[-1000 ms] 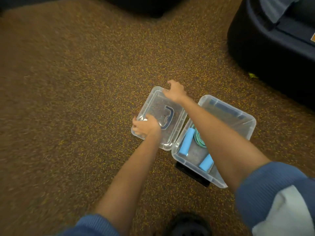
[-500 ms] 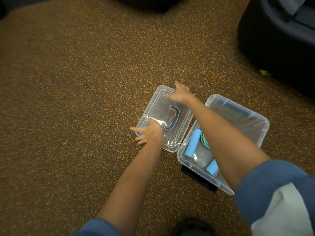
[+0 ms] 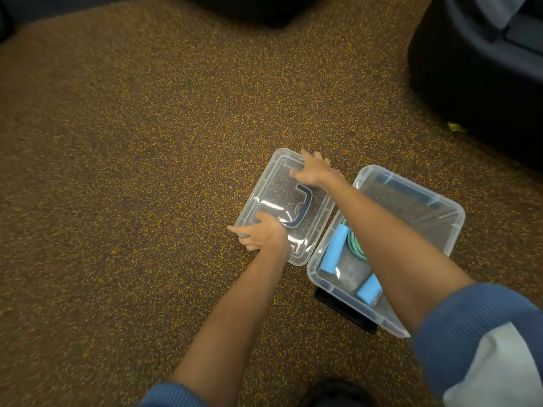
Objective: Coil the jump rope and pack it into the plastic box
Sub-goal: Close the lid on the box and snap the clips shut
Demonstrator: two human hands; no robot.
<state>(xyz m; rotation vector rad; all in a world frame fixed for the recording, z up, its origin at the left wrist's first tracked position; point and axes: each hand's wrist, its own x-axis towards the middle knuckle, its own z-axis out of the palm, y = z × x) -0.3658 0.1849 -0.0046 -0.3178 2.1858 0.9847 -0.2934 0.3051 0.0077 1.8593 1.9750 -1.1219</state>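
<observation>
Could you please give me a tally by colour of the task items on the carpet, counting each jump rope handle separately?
Clear plastic: 2, the lid and the box
Light blue: 2, the long handle and the handle partly under the right forearm
Teal-green: 1, the coiled rope
Total: 5

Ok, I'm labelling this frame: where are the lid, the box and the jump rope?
lid (image 3: 273,189): head view, clear top panel.
box (image 3: 435,212): head view, bare far inner wall.
jump rope (image 3: 332,251): head view, left blue handle.
</observation>
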